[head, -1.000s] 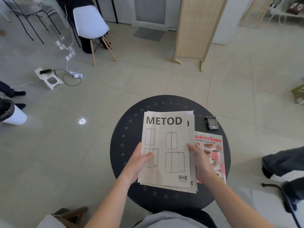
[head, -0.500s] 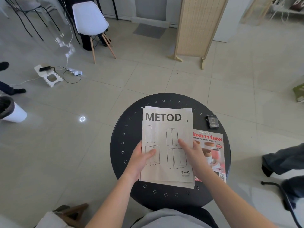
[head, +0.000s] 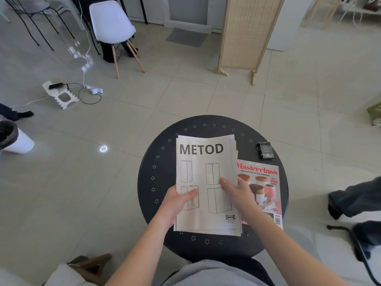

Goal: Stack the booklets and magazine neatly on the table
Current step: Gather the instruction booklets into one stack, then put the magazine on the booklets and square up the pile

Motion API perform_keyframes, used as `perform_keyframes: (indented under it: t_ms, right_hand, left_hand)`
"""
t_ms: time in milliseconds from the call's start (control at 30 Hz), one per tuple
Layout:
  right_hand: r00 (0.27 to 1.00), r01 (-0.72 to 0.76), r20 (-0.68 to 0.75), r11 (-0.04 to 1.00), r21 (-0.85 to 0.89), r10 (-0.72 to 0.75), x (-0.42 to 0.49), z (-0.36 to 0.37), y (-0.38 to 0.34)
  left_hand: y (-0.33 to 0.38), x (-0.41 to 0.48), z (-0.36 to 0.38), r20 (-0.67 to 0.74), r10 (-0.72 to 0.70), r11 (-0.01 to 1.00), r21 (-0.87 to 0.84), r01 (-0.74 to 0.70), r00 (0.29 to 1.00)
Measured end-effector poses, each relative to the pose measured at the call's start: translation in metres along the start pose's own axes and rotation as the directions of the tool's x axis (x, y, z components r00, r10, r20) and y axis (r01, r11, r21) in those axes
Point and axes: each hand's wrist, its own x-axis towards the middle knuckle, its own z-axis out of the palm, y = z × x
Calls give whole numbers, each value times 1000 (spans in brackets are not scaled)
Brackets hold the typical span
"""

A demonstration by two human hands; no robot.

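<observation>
A pile of white booklets [head: 203, 155], the top one printed METOD, lies in the middle of the round black table [head: 156, 162]. Their right edges are slightly staggered. My left hand [head: 178, 201] grips the pile's left edge, thumb on top. My right hand [head: 237, 191] rests flat on the pile's right side, fingers pressing on the cover. A red and white Masterclass magazine [head: 266, 174] lies flat to the right, its left edge tucked under the booklets and my right wrist crossing it.
A small black box [head: 266, 150] sits on the table behind the magazine. A white chair [head: 111, 23] and a wooden screen [head: 247, 32] stand farther off. Another person's leg [head: 354, 199] is at the right, and a white bin [head: 18, 141] at the left.
My right hand has slid from the pile's right edge onto the top cover. The booklets have drawn closer together, with less of the lower ones showing on the right.
</observation>
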Motion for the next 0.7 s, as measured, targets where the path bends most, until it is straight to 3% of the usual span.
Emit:
perform_keyframes:
  t_ms: [400, 500, 700]
  right_hand:
    - [1000, -13, -24, 995, -100, 10, 17, -27, 16]
    - [995, -68, -84, 995, -71, 62, 24, -46, 25]
    - [952, -105, -304, 959, -264, 21, 41, -88, 51]
  left_hand:
    - [-9, 9, -2, -114, 43, 997, -51, -50, 993]
    - [-11, 12, -6, -182, 47, 997, -44, -56, 982]
    - [-19, 16, -10, -226, 54, 998, 1, -56, 973]
